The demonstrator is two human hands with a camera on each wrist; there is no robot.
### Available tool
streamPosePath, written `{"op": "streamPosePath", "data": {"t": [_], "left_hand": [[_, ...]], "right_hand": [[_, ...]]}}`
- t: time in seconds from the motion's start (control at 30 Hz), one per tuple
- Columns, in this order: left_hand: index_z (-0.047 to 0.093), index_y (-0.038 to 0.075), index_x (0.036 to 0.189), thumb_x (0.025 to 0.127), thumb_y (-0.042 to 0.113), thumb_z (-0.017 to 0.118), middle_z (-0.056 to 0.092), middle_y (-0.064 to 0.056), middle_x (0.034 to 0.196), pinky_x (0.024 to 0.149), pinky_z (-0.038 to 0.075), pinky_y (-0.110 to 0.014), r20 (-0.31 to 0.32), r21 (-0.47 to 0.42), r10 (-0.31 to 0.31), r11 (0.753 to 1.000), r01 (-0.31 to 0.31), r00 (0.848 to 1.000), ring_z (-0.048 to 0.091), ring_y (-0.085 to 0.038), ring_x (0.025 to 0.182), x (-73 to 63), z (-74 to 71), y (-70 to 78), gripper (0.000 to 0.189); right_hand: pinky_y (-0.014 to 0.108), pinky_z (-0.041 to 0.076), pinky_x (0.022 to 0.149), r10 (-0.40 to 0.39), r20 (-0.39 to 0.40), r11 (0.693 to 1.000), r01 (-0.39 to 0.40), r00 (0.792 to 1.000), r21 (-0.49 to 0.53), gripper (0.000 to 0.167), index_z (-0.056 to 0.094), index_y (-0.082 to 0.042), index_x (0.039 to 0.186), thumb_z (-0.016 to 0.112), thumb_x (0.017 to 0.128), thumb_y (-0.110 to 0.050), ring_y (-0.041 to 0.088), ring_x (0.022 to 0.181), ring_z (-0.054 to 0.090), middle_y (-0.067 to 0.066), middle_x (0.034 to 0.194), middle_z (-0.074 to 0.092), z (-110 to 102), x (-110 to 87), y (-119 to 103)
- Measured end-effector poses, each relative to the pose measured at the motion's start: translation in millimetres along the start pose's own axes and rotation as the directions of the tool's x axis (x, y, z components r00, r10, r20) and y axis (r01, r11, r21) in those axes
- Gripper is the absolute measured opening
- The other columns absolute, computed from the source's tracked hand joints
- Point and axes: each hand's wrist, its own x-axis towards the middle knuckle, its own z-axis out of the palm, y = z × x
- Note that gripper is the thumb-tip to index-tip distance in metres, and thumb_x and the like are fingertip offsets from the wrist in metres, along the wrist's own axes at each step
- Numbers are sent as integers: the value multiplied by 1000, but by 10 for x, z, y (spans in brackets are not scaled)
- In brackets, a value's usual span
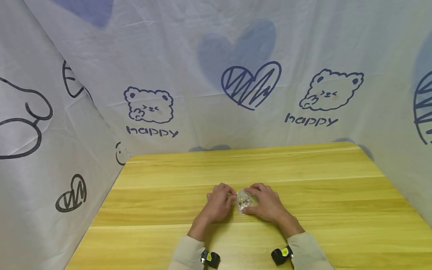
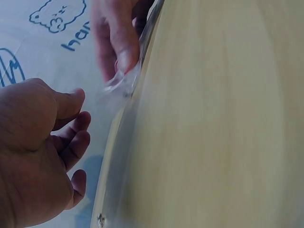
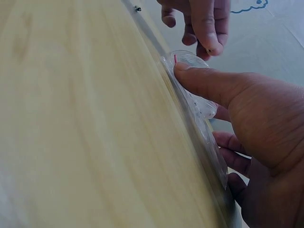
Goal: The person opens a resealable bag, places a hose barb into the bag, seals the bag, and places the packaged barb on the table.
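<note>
A clear plastic zip bag (image 1: 243,201) with a red line along its mouth holds some small dark and silvery pieces. My right hand (image 1: 268,203) grips the bag between thumb and fingers, the thumb (image 3: 202,80) lying near the red line. Just left of the bag mouth is my left hand (image 1: 217,202), its thumb and forefinger drawn together. A tiny dark piece (image 3: 209,50) shows at those fingertips; its kind is too small to make out. One small metal piece (image 3: 137,8) lies apart on the table, also seen as a metal piece (image 2: 100,220) in the left wrist view.
The wood-grain table (image 1: 162,202) spreads under both hands. White cloth (image 1: 202,123) printed with hearts, bears and lettering hangs behind and beside it. A black strap device (image 1: 210,258) sits at the left wrist and a similar device (image 1: 281,255) at the right.
</note>
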Motion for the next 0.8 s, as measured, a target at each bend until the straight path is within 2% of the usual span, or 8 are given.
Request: {"op": "streamPosePath", "data": {"t": [0.37, 0.57, 0.8], "left_hand": [[62, 18, 99, 100, 26, 53, 53, -2, 111, 79, 28, -38, 38, 82, 62, 995, -65, 997, 47, -21, 107, 66, 99, 134, 11], [61, 19, 109, 101, 27, 51, 51, -4, 113, 79, 27, -40, 30, 40, 40, 998, -42, 999, 45, -21, 105, 57, 54, 95, 15], [60, 18, 113, 102, 26, 49, 54, -2, 115, 83, 31, -42, 7, 3, -9, 1000, 9, 1000, 47, -21, 110, -1, -80, -29, 18]], "right_hand": [[56, 35, 100, 9, -1, 1000, -9, 1000, 0, 66, 61, -20, 131, 80, 74, -47, 30, 123, 48, 4, 133, 54, 9, 9, 3], [56, 35, 100, -1, -6, 1000, 1, 1000, -8, 66, 61, -20, 131, 80, 74, -47, 30, 124, 48, 5, 133, 55, 9, 15, 14], [57, 36, 99, -8, -4, 1000, 8, 1000, -5, 66, 61, -22, 131, 80, 73, -47, 30, 123, 49, 4, 133, 55, 10, 15, 28]]}}
